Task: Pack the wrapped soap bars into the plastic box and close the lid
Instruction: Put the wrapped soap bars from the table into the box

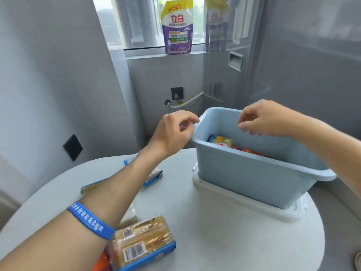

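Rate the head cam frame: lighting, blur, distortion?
Head view: soft daylight from the window behind, which is washed out; faint shadows on the table. Wide-angle bending curves the walls and stretches the left forearm. Left hand and right hand slightly soft, detergent pouch print blurry, glossy near soap bar wrapper shows mild glare.

Both hands (173, 132) (265, 118) raised, loosely curled

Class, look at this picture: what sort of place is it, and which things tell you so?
Probably a home laundry or utility corner: a purple-and-white detergent pouch stands on the windowsill, a white hose runs beside a wall socket, and grey tiled walls surround a small round white table.
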The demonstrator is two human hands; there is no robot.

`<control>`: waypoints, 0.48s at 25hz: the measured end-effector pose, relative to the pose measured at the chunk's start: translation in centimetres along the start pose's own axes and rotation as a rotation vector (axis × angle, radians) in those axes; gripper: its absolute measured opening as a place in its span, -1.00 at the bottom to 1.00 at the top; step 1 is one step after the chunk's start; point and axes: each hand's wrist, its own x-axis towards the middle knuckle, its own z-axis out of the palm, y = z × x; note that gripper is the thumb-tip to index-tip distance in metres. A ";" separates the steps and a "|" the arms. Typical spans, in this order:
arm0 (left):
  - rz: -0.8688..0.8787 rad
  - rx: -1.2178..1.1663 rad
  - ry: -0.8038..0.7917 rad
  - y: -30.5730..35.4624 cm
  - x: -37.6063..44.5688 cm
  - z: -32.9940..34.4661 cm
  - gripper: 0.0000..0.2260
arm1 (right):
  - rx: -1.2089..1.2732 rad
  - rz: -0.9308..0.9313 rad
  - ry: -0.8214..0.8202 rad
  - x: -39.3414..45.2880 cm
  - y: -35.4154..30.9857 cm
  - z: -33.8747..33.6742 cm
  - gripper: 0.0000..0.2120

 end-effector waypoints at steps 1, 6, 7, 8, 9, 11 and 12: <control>-0.078 -0.002 0.049 -1.9 -1.6 -1.6 -0.81 | -0.003 -0.051 0.013 -0.6 -2.0 0.0 -0.93; -0.517 0.483 -0.077 -9.8 -8.6 -8.3 -0.78 | -0.051 -0.345 0.150 -2.9 -12.7 5.0 -0.88; -0.578 0.568 -0.152 -10.5 -9.5 -9.1 -0.72 | -0.042 -0.382 0.154 -3.0 -14.0 6.8 -0.86; -0.650 0.600 -0.257 -11.3 -10.2 -10.1 -0.62 | -0.052 -0.399 0.127 -2.7 -15.0 8.8 -0.86; -0.727 0.570 -0.364 -12.0 -10.9 -11.3 -0.50 | -0.096 -0.399 0.073 -2.2 -15.9 11.0 -0.86; -0.835 0.417 -0.505 -13.5 -12.2 -13.4 -0.38 | -0.219 -0.351 -0.054 -0.8 -17.2 15.5 -0.78; -0.847 0.367 -0.527 -14.4 -12.6 -14.0 -0.38 | -0.248 -0.305 -0.097 0.0 -17.4 17.5 -0.73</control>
